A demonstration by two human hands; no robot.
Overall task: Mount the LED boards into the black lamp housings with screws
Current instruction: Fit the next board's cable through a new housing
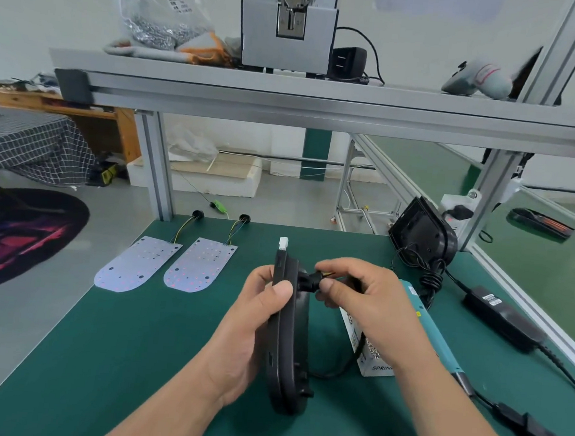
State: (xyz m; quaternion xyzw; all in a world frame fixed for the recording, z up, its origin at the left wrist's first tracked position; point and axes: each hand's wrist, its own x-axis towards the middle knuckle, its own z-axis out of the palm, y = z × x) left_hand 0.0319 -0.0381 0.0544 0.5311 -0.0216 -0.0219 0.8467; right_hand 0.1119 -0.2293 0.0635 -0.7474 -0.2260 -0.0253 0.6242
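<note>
1 black lamp housing (286, 337): on edge, gripped by left hand (255, 324), back exposed to right hand (369, 298), which pinches its cable grommet (309, 282), probably seating it. 2 LED boards (199, 266): unmounted, beyond left hand.

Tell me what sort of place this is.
Probably a small lamp-assembly workshop. A green-matted workbench stands under an aluminium-profile frame, two LED boards lie on the mat, and a corded electric screwdriver lies on the bench too.
</note>
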